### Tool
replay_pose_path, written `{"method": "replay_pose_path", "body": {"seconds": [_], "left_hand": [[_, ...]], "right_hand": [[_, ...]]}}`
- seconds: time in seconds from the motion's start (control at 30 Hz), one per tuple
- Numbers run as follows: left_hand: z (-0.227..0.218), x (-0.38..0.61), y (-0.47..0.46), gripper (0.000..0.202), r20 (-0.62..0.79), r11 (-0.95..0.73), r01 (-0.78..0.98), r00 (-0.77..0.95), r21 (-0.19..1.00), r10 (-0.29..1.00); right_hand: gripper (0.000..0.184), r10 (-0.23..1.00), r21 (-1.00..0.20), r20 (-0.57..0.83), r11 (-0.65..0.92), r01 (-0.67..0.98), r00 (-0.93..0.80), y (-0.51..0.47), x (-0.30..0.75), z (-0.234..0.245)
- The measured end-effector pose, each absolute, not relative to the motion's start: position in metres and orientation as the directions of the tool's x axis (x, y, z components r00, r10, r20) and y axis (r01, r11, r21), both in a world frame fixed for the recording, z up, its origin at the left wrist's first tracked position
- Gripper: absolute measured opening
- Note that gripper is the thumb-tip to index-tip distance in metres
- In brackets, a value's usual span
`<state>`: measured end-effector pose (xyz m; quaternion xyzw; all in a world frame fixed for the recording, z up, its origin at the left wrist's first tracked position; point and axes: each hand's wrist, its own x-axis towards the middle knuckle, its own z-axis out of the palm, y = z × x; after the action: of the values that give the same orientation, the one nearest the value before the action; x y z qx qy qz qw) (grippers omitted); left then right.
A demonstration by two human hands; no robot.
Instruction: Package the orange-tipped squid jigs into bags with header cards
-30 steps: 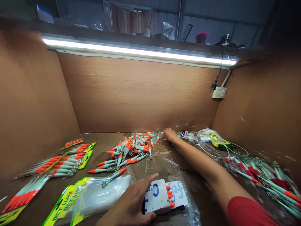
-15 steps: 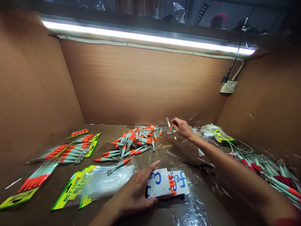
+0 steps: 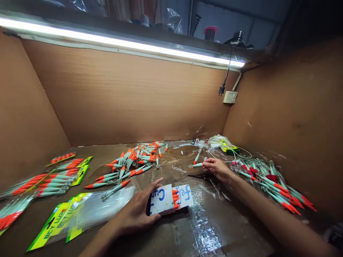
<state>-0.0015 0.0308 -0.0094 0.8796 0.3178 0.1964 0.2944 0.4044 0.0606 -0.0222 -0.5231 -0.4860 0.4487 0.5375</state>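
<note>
Near the front middle, my left hand (image 3: 139, 207) is closed around a small white box (image 3: 162, 200) with blue handwriting, and orange lure tips (image 3: 175, 200) show in its open end. To the right, my right hand (image 3: 218, 168) pinches a pale green and orange fishing lure (image 3: 197, 165), its hooks pointing left. A second lure (image 3: 197, 156) stands tilted just behind it; whether my fingers hold that one too, I cannot tell. A large heap of similar lures (image 3: 144, 155) lies behind the box. Clear bags with yellow BCT LURE headers (image 3: 57, 221) lie left of my left hand.
Filled lure packs (image 3: 61, 176) lie at the left. More lures (image 3: 273, 182) are piled at the right, behind my right forearm. Dark scissors or a similar tool (image 3: 198, 176) lie under my right hand. Brown panels (image 3: 134, 92) enclose the table, with a socket (image 3: 230, 96) at the back right.
My right hand has come down and nearer from the back of the table, still with a lure. My left hand stays on the box. The view has turned to the right.
</note>
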Motion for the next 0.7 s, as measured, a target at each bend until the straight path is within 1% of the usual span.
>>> {"method": "replay_pose_path", "body": {"seconds": [0.13, 0.23, 0.3, 0.37, 0.5, 0.57, 0.7], "left_hand": [[-0.007, -0.001, 0.03, 0.105, 0.217, -0.641, 0.383, 0.722, 0.665, 0.657], [-0.007, -0.001, 0.028, 0.105, 0.269, -0.662, 0.353, 0.712, 0.661, 0.648], [-0.007, -0.001, 0.027, 0.104, 0.276, -0.665, 0.359, 0.706, 0.654, 0.652], [-0.007, 0.0, 0.027, 0.104, 0.271, -0.661, 0.373, 0.7, 0.652, 0.661], [-0.006, 0.002, 0.025, 0.103, 0.261, -0.656, 0.371, 0.705, 0.657, 0.66], [-0.004, 0.004, 0.024, 0.102, 0.264, -0.659, 0.362, 0.709, 0.66, 0.654], [-0.002, 0.009, 0.02, 0.101, 0.255, -0.65, 0.356, 0.712, 0.671, 0.654]], "right_hand": [[0.044, 0.995, -0.994, 0.059, 0.065, -0.082, 0.079, 0.047, 0.396, -0.014], [0.046, 0.996, -0.992, 0.087, 0.088, -0.092, 0.014, 0.032, 0.388, 0.001], [0.044, 0.993, -0.993, 0.115, 0.115, -0.003, -0.038, 0.019, 0.381, 0.011], [0.038, 0.984, -0.976, 0.152, 0.164, 0.142, -0.09, 0.006, 0.374, 0.018], [0.022, 0.943, -0.859, 0.275, 0.328, 0.394, -0.186, -0.012, 0.354, 0.023], [0.017, 0.916, -0.788, 0.335, 0.401, 0.467, -0.22, -0.016, 0.342, 0.022], [0.013, 0.869, -0.685, 0.418, 0.493, 0.536, -0.265, -0.013, 0.315, 0.013]]}}
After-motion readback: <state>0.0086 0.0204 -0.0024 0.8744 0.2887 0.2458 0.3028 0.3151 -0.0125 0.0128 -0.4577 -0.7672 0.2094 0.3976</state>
